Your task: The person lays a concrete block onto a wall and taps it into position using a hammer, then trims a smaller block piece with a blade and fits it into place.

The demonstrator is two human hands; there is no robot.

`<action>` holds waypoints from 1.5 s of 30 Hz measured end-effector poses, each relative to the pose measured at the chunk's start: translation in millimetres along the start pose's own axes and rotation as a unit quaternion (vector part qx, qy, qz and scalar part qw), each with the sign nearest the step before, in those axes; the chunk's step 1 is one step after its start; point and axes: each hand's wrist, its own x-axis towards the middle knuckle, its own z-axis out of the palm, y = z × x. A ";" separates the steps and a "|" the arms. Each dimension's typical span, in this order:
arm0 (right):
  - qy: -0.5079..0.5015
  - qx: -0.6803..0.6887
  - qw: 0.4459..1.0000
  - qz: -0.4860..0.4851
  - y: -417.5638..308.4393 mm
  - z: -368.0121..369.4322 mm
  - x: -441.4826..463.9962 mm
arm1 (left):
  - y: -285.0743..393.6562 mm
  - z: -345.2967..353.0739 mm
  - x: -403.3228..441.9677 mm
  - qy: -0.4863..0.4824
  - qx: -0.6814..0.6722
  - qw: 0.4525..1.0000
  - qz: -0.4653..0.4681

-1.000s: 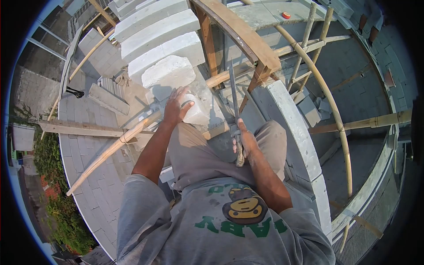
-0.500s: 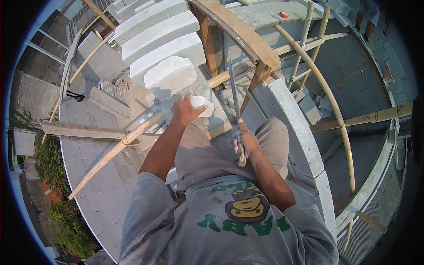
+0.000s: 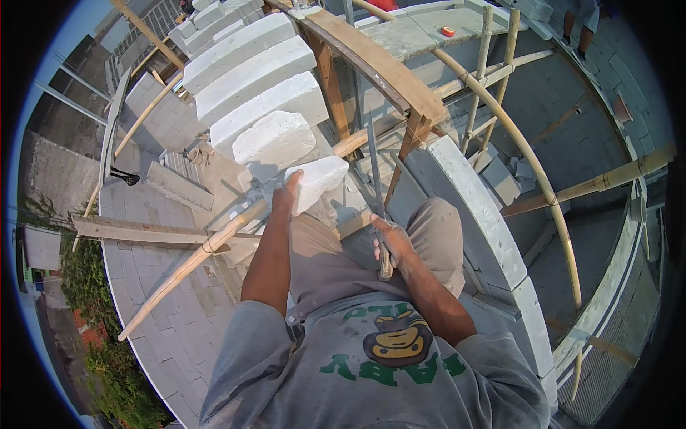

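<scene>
My left hand [image 3: 285,196] grips the near left side of a rough white block piece [image 3: 319,184], its thumb along the edge and most fingers hidden. The piece is tilted above a dusty work surface; I cannot tell if it still touches it. My right hand [image 3: 391,239] is wrapped round the worn handle of a long-bladed tool [image 3: 376,161], whose narrow blade points up and away between my knees. Just beyond the left hand lies a larger broken white block [image 3: 274,138].
Several white blocks [image 3: 257,77] stand in a row at the far left. A wooden beam frame [image 3: 371,53] rises ahead. Bamboo poles [image 3: 525,146] cross on the right above a drop, and a block wall [image 3: 475,193] runs beside my right knee. An orange tape roll [image 3: 447,31] sits far off.
My left hand has shifted from spread fingers over the white block piece to a hold on its left side. The piece has turned and shows a larger face. The right hand keeps its grip.
</scene>
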 end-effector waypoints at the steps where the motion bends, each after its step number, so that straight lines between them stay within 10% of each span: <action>1: -0.001 0.010 1.000 -0.001 0.2 -1.4 7.1 | 6.7 6.7 -41.5 -0.019 -0.121 0.992 -0.035; 8: 0.005 0.070 0.997 0.014 -37.8 21.6 25.5 | 1.4 58.9 -157.4 -0.113 -0.481 0.869 -0.012; 22: -0.190 0.279 0.936 -0.099 -76.2 7.3 44.2 | 26.5 47.3 -196.0 -0.211 -0.075 0.930 0.290; 34: -0.024 -0.296 0.946 -0.132 -93.0 18.2 59.2 | 23.6 14.1 -164.3 -0.213 -0.284 0.911 0.208; 40: 0.004 -0.294 0.953 0.070 44.0 -15.9 83.9 | -25.5 -21.8 -132.1 -0.085 -0.442 0.877 0.167; 45: -0.102 -0.406 0.908 0.021 89.4 -25.6 98.2 | -12.2 -21.1 -122.7 -0.071 -0.390 0.900 0.178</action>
